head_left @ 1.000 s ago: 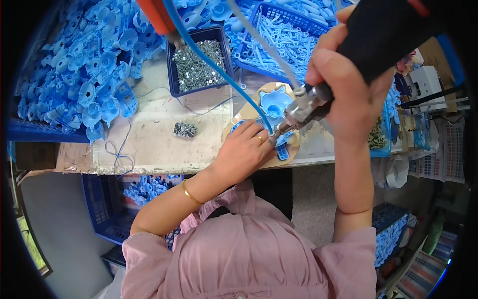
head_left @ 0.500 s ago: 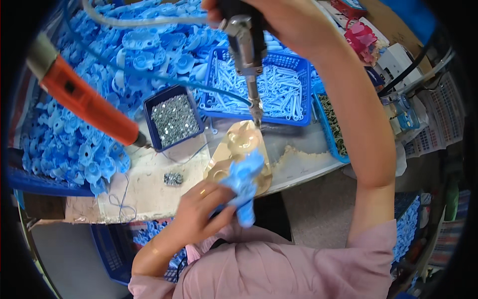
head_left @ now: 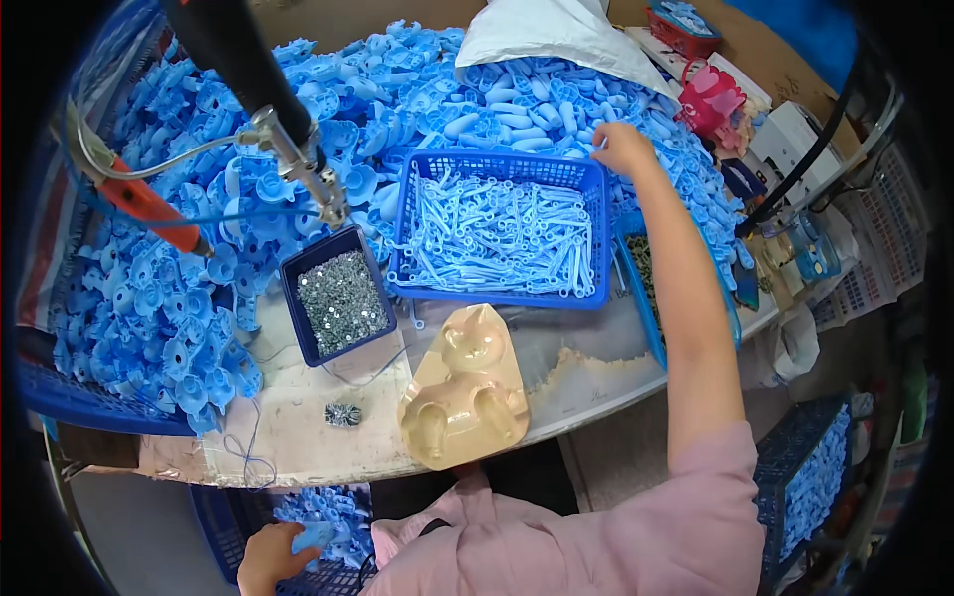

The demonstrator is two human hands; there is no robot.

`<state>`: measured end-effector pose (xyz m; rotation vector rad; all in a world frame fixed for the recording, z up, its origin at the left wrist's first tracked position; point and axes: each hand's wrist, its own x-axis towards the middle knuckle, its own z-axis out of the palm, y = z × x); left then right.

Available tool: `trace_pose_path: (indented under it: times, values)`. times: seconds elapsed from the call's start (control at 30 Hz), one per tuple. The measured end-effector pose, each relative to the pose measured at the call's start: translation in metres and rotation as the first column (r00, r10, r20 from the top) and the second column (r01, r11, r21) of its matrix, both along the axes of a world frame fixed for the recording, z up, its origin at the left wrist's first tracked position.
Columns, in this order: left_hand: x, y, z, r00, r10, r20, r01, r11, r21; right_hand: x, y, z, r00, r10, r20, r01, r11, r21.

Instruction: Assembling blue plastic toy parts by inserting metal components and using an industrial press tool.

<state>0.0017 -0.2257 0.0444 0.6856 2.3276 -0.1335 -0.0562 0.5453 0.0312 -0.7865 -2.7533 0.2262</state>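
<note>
My left hand point(head_left: 266, 558) is low at the left, over a blue basket under the table edge. Its fingers close round a light-blue molded plastic part point(head_left: 316, 537), partly hidden by the fingers. Stretched out to the far right, my right hand point(head_left: 628, 151) pinches a small light-blue piece point(head_left: 600, 145) beside the far right corner of a blue basket point(head_left: 502, 296) full of light-blue rods with ring ends. On the table's near edge lies a tan molded fixture point(head_left: 465, 392), its hollows bare. A black hanging power screwdriver point(head_left: 283, 129) points down above a dark tray of small screws point(head_left: 343, 303).
An orange power screwdriver point(head_left: 149, 204) hangs at the left. Piled blue parts point(head_left: 189, 308) cover the table's back and left. A white sack point(head_left: 556, 40) lies at the back. A light-blue basket point(head_left: 651, 318) sits under my right forearm. A small metal cluster point(head_left: 343, 414) lies near the front.
My right hand has let go of the black screwdriver, which swung up and left, and has reached to the far pile. My left hand has carried the blue part from the fixture down to the lower basket.
</note>
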Motion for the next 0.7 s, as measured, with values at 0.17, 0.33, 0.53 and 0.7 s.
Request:
trace_pose_path:
  times: [0.17, 0.33, 0.53, 0.7]
  values:
    - [-0.008, 0.063, 0.011, 0.982, 0.036, 0.183, -0.093, 0.944, 0.317, -0.004, 0.048, -0.028, 0.999, 0.000, 0.041, 0.002, 0.999, -0.037]
    - [-0.026, 0.129, 0.023, 0.941, -0.166, 0.297, -0.016, 0.850, 0.526, 0.020, 0.036, 0.008, 0.986, 0.050, -0.156, -0.099, 0.939, -0.330]
    - [-0.030, 0.232, 0.021, 0.896, -0.412, -0.164, 0.369, 0.489, 0.790, 0.091, -0.060, 0.080, 0.928, 0.342, -0.146, -0.322, 0.545, -0.774]
    - [-0.014, 0.307, 0.002, 0.760, -0.384, -0.525, 0.607, 0.129, 0.784, 0.113, -0.173, 0.045, 0.652, 0.744, -0.148, -0.233, 0.011, -0.972]
